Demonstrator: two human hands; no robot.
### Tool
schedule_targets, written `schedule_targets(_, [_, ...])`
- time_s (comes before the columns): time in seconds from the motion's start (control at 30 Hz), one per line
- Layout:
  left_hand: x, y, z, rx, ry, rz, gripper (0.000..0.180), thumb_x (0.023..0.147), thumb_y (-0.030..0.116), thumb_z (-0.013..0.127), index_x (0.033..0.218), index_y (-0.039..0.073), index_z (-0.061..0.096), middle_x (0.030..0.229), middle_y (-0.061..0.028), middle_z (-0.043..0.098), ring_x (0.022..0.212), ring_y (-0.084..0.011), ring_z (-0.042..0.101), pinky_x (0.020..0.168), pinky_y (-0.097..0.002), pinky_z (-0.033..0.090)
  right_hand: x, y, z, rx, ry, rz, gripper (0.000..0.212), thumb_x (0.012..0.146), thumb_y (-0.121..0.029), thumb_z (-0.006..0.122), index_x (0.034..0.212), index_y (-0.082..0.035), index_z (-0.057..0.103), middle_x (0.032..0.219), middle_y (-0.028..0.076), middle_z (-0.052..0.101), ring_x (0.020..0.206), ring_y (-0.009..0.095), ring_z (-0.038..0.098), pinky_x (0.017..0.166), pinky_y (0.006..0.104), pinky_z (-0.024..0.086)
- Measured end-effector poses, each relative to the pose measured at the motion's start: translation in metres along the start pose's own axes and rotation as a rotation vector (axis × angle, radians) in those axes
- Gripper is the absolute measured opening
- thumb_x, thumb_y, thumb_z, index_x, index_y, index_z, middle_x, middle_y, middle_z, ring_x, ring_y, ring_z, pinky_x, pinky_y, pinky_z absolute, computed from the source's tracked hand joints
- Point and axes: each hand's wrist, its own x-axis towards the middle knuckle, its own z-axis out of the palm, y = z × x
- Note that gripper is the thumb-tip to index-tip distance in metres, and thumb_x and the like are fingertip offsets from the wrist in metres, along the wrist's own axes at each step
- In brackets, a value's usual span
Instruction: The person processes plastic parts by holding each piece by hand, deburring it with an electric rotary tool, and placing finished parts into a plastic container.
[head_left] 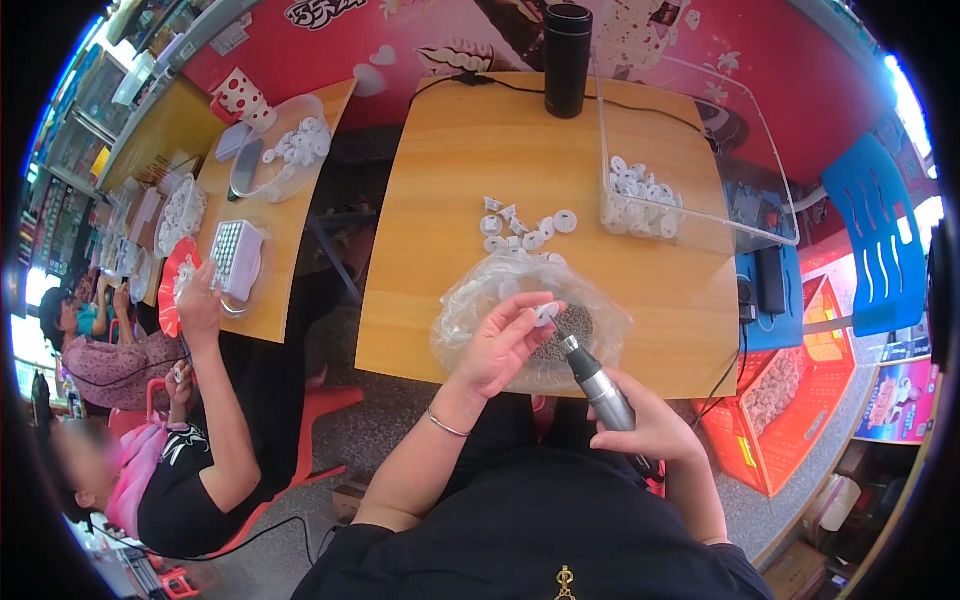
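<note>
Screwdriver (606,396), silver and cylindrical, is clamped in the right grip (652,420). The left grip (496,352) pinches a round white plastic part (546,314) near the screwdriver's tip, above small grey pieces (581,322), perhaps screws.

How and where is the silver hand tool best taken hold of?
Probably by the thick barrel of the silver hand tool, from the right, where the right hand holds it. The barrel is rounded; its narrow nose points up and left, toward the left hand, so better kept free.
</note>
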Motion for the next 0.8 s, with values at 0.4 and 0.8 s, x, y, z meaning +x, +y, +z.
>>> schedule_targets(0.4, [-0.0021,-0.0001,-0.0004,0.035,-0.01,-0.01,0.026,0.098,0.008,0.045,0.122,0.003,0.055,0.123,-0.0132,0.057,0.106,-0.0138,0.056,0.093,-0.0262,0.047,-0.0003,0.0024,-0.0007,0.029,-0.007,0.013,0.076,0.072,-0.011,0.079,0.134,-0.002,0.038,0.097,0.005,0.056,0.081,0.009,0.055,0.074,0.0245,0.046])
schedule_targets(0.8, [-0.0021,0.0014,-0.0028,0.154,-0.007,-0.002,0.024,0.097,0.008,0.048,0.119,0.004,0.057,0.118,-0.0075,0.059,0.11,-0.0132,0.055,0.092,-0.0263,0.046,-0.0001,0.0006,0.0003,0.015,0.015,0.014,0.074,0.073,-0.025,0.08,0.131,-0.001,0.042,0.096,0.008,0.057,0.083,0.012,0.056,0.076,0.0278,0.047])
